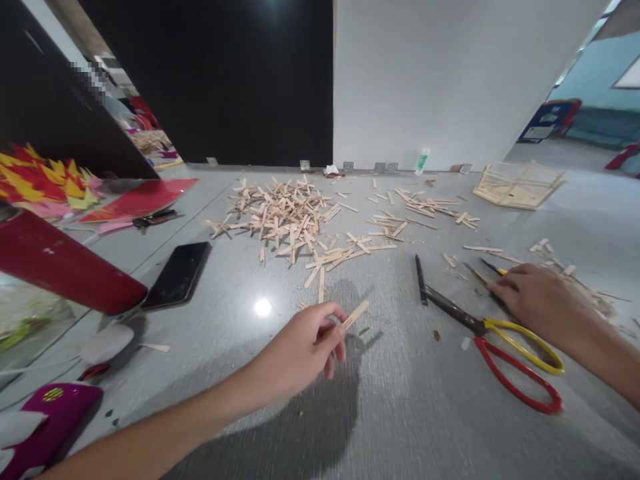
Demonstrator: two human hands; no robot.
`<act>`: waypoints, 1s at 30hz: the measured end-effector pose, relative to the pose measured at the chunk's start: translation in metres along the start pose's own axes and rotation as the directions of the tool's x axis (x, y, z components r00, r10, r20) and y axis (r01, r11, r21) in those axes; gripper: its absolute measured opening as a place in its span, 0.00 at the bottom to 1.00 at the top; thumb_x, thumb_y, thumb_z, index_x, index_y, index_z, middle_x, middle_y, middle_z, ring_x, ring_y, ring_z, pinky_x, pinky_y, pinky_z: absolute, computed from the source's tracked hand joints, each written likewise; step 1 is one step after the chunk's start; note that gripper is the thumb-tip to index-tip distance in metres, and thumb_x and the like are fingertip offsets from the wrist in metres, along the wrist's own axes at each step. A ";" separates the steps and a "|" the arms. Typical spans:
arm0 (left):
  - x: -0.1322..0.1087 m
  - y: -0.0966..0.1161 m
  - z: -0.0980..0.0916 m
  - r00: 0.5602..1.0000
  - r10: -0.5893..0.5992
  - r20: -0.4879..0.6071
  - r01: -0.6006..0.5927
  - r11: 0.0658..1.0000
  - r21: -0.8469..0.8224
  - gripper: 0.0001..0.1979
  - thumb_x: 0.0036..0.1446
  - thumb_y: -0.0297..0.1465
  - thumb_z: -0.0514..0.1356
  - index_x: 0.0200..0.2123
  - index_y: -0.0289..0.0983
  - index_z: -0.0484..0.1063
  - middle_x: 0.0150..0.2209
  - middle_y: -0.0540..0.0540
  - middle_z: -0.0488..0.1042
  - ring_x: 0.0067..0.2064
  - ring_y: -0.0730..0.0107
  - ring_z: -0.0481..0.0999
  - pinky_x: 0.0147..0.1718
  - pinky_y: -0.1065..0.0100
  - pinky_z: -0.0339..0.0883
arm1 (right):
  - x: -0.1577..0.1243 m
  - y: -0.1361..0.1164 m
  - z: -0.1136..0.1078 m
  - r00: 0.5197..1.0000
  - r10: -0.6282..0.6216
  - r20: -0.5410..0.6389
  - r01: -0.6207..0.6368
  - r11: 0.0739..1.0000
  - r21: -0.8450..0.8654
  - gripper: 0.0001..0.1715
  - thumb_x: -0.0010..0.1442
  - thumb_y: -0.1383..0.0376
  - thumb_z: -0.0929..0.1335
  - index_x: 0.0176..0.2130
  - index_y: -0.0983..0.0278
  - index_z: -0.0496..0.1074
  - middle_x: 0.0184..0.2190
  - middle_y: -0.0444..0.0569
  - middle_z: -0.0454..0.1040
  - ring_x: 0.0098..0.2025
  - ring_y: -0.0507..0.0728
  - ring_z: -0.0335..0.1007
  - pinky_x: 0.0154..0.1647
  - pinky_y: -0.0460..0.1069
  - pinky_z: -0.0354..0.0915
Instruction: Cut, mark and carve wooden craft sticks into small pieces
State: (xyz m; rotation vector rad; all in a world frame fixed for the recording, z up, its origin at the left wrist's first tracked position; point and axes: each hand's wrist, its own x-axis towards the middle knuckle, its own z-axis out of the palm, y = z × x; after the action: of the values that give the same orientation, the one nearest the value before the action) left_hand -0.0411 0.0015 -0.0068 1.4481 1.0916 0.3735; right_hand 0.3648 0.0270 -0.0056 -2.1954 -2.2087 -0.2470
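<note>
In the middle, my left hand (315, 340) pinches a short flat wooden craft stick (357, 315) between thumb and fingers, above the tabletop. Over on the right, my right hand (545, 300) lies low, its fingers closed at a slim pointed tool (477, 275); the hand covers the rest of it, so its kind is unclear. A second thin dark tip with yellow on it (494, 267) pokes out beside those fingers. Large scissors (480, 327) with one red and one yellow handle loop rest nearby, and a black pen (421, 280) lies against their blade tips.
Beyond my left hand spreads a pile of craft sticks (280, 213). A small stick frame (520, 187) and a glue tube (423, 161) stand towards the back panel. Leftward are a phone (177, 275), a red cylinder (70, 260) and a purple device (63, 420). Wood scraps (570, 270) lie at right.
</note>
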 end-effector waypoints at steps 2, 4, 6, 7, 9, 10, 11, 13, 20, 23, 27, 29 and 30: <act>-0.004 0.008 0.003 0.998 0.055 -0.030 -0.058 0.993 -0.107 0.07 0.71 0.36 0.53 0.44 0.40 0.66 0.32 0.52 0.73 0.25 0.75 0.72 0.19 0.76 0.60 | 0.001 -0.006 0.004 0.999 -0.042 0.028 0.041 0.999 0.024 0.15 0.66 0.69 0.65 0.28 0.66 0.75 0.39 0.69 0.81 0.45 0.71 0.77 0.50 0.58 0.64; -0.010 0.018 0.006 0.995 0.090 -0.042 -0.097 0.979 -0.181 0.07 0.72 0.36 0.54 0.43 0.39 0.67 0.32 0.52 0.74 0.25 0.76 0.73 0.18 0.77 0.61 | 0.001 -0.015 0.003 0.999 -0.045 0.007 0.044 0.998 0.054 0.14 0.66 0.71 0.63 0.29 0.64 0.72 0.35 0.68 0.80 0.41 0.69 0.76 0.47 0.57 0.65; -0.016 0.026 0.007 0.994 0.100 -0.053 -0.109 0.972 -0.208 0.07 0.72 0.36 0.55 0.42 0.39 0.68 0.32 0.52 0.74 0.25 0.77 0.73 0.18 0.78 0.61 | -0.003 -0.029 -0.004 0.998 -0.027 -0.048 0.032 0.995 0.096 0.12 0.70 0.69 0.60 0.36 0.65 0.70 0.33 0.63 0.79 0.36 0.65 0.76 0.40 0.54 0.65; -0.019 0.030 0.007 0.993 0.101 -0.060 -0.111 0.970 -0.218 0.08 0.72 0.35 0.55 0.42 0.38 0.69 0.32 0.52 0.74 0.25 0.78 0.73 0.18 0.79 0.61 | -0.007 -0.038 -0.009 0.997 -0.012 -0.082 0.022 0.993 0.117 0.11 0.72 0.67 0.59 0.41 0.65 0.69 0.32 0.59 0.79 0.33 0.63 0.76 0.37 0.52 0.65; -0.024 0.035 0.007 0.993 0.093 -0.069 -0.107 0.966 -0.234 0.07 0.72 0.35 0.56 0.42 0.38 0.69 0.31 0.53 0.74 0.23 0.79 0.71 0.18 0.79 0.61 | -0.019 -0.056 -0.022 0.989 -0.013 -0.148 0.036 0.987 0.160 0.10 0.73 0.65 0.59 0.47 0.64 0.66 0.29 0.52 0.78 0.28 0.60 0.75 0.33 0.50 0.64; -0.027 0.037 0.007 0.994 0.089 -0.071 -0.103 0.966 -0.236 0.07 0.72 0.34 0.56 0.42 0.38 0.70 0.30 0.53 0.74 0.23 0.80 0.70 0.18 0.79 0.60 | -0.027 -0.066 -0.029 0.981 -0.049 -0.188 0.082 0.981 0.176 0.09 0.73 0.63 0.60 0.48 0.62 0.67 0.26 0.48 0.77 0.25 0.58 0.73 0.31 0.49 0.63; -0.029 0.038 0.006 0.994 0.085 -0.068 -0.099 0.966 -0.237 0.07 0.72 0.34 0.56 0.42 0.37 0.70 0.30 0.53 0.74 0.22 0.80 0.69 0.18 0.79 0.60 | -0.035 -0.074 -0.036 0.954 -0.160 -0.255 0.213 0.957 0.197 0.10 0.73 0.63 0.62 0.50 0.62 0.69 0.27 0.47 0.78 0.25 0.57 0.74 0.32 0.49 0.64; -0.032 0.041 0.005 0.995 0.082 -0.064 -0.094 0.968 -0.232 0.07 0.72 0.34 0.57 0.42 0.37 0.71 0.31 0.53 0.75 0.22 0.81 0.69 0.18 0.79 0.59 | -0.051 -0.085 -0.045 0.851 -0.392 -0.350 0.470 0.866 0.172 0.14 0.75 0.64 0.62 0.56 0.60 0.71 0.35 0.48 0.82 0.29 0.57 0.78 0.34 0.49 0.66; -0.036 0.048 0.002 0.983 0.121 -0.139 -0.144 0.975 -0.171 0.09 0.71 0.35 0.59 0.40 0.36 0.74 0.28 0.53 0.76 0.21 0.81 0.63 0.19 0.78 0.58 | -0.085 -0.072 -0.046 0.675 -0.687 -0.270 0.705 0.708 -0.042 0.32 0.76 0.66 0.56 0.74 0.59 0.60 0.53 0.54 0.82 0.45 0.65 0.83 0.45 0.56 0.75; -0.037 0.048 0.002 0.981 0.112 -0.162 -0.138 0.977 -0.160 0.09 0.70 0.35 0.59 0.40 0.36 0.74 0.28 0.52 0.75 0.22 0.80 0.62 0.19 0.77 0.57 | -0.089 -0.066 -0.045 0.692 -0.671 -0.267 0.661 0.738 -0.140 0.33 0.77 0.62 0.52 0.74 0.55 0.62 0.56 0.53 0.81 0.46 0.67 0.83 0.45 0.60 0.76; -0.038 0.045 0.004 0.977 0.127 -0.170 -0.152 0.978 -0.146 0.09 0.70 0.36 0.59 0.41 0.37 0.76 0.28 0.52 0.75 0.22 0.78 0.61 0.20 0.75 0.57 | -0.089 -0.068 -0.048 0.719 -0.636 -0.282 0.631 0.766 -0.118 0.34 0.78 0.61 0.49 0.72 0.50 0.64 0.56 0.48 0.82 0.41 0.65 0.84 0.44 0.60 0.77; -0.038 0.043 0.005 0.976 0.135 -0.172 -0.157 0.980 -0.122 0.10 0.70 0.36 0.59 0.41 0.37 0.76 0.28 0.52 0.75 0.22 0.78 0.61 0.21 0.74 0.56 | -0.088 -0.070 -0.049 0.718 -0.641 -0.273 0.644 0.760 -0.090 0.33 0.78 0.60 0.49 0.73 0.51 0.64 0.55 0.50 0.82 0.42 0.65 0.85 0.44 0.60 0.78; -0.038 0.042 0.005 0.975 0.138 -0.175 -0.157 0.982 -0.103 0.10 0.70 0.36 0.58 0.40 0.37 0.76 0.27 0.52 0.75 0.22 0.78 0.60 0.21 0.74 0.56 | -0.087 -0.071 -0.050 0.712 -0.649 -0.268 0.655 0.752 -0.081 0.33 0.78 0.61 0.49 0.73 0.53 0.64 0.54 0.51 0.83 0.43 0.66 0.85 0.44 0.60 0.78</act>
State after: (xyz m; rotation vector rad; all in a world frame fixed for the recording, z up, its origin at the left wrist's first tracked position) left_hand -0.0394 -0.0243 0.0441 1.4165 1.0793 0.6650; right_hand 0.2908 -0.0659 0.0258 -1.1613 -2.6842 -0.5017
